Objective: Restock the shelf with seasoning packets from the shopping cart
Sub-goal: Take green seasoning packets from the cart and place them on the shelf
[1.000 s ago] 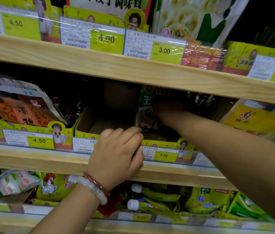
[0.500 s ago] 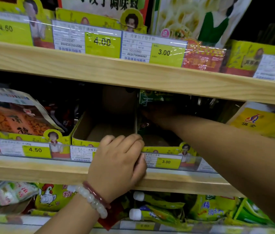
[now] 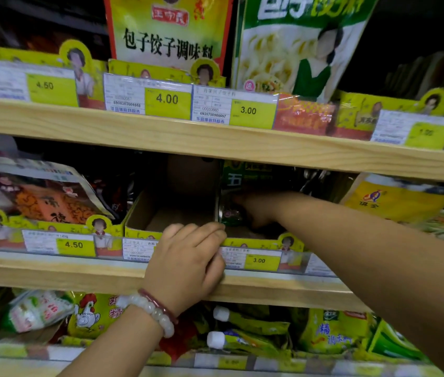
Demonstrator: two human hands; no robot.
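Two hands; one green seasoning packet (image 3: 233, 191)

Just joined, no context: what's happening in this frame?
A person is restocking the middle wooden shelf. The right hand reaches deep into a yellow-fronted cardboard display box and is on a dark green seasoning packet standing at the box's left side; the grip itself is in shadow. The left hand, wearing a white bead bracelet, curls over the front edge of the boxes, steadying them. The neighbouring box on the left looks empty.
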